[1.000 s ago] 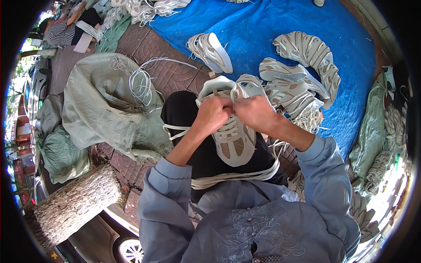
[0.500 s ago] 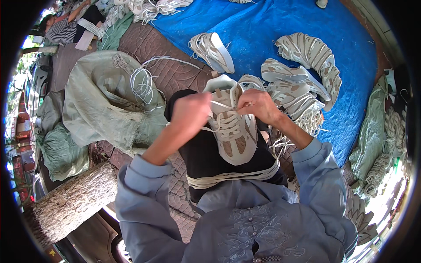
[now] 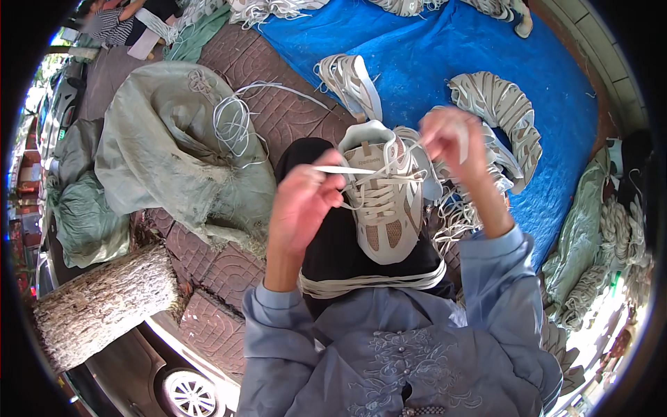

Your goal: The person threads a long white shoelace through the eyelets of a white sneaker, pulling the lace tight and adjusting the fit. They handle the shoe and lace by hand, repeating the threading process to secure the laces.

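Note:
A beige and white sneaker [image 3: 391, 244] rests on my black-trousered lap, its toe toward me. Flat cream laces run through its eyelets. To the left of the shoe, my left hand [image 3: 303, 201] pinches one shoelace [image 3: 345, 169], drawn taut from the upper eyelets. My right hand [image 3: 458, 141] is raised beyond the shoe's right side, blurred by motion. Another lace strand runs up to its fingers, which appear curled around it. Across my thighs lies a bundle of loose cream laces [image 3: 375, 283].
A blue tarp [image 3: 410, 52] at the far side bears a curved row of sneakers [image 3: 497, 104] and a standing pair [image 3: 352, 85]. On the left are a pale green sack [image 3: 149, 160], a coil of white cord [image 3: 233, 128] and a tree trunk [image 3: 104, 306]. A person [image 3: 111, 26] sits far left.
My hands have moved apart from the shoe's tongue: the left toward me, the right up and outward. The lace on the left is pulled out straight. The view has shifted slightly.

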The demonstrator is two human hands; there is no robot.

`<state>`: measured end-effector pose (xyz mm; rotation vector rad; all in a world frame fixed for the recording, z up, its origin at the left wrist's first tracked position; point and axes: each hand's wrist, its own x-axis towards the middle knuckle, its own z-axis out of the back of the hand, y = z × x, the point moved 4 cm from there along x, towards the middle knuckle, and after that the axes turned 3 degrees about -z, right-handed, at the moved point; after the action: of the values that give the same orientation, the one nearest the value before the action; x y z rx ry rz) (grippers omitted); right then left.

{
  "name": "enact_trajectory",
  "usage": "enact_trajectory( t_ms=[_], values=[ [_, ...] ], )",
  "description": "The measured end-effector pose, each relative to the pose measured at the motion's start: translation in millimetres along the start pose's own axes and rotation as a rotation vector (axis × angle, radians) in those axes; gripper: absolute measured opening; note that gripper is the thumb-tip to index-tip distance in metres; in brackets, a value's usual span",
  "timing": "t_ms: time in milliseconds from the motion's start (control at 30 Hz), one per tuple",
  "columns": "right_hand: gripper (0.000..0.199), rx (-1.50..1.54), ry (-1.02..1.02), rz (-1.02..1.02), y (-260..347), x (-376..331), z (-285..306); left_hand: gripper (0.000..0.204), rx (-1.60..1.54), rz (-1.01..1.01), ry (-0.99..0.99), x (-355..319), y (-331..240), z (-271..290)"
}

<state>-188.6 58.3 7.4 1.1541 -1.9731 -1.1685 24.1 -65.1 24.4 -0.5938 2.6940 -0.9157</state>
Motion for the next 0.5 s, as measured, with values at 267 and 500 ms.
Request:
enact_trajectory(
  t_ms=[267,500],
  values=[
    [0.020,-0.023,-0.418,0.122,99.5,-7.6,162.5,0.016,-0.507,-0.656,-0.136,-13.9,-164.0,156.8],
    [0.021,0.080,-0.463,0.158,119.7,-38.5,245.2,0.020,-0.183,-0.848,-0.714,-68.0,-216.2,285.1]
  ],
)
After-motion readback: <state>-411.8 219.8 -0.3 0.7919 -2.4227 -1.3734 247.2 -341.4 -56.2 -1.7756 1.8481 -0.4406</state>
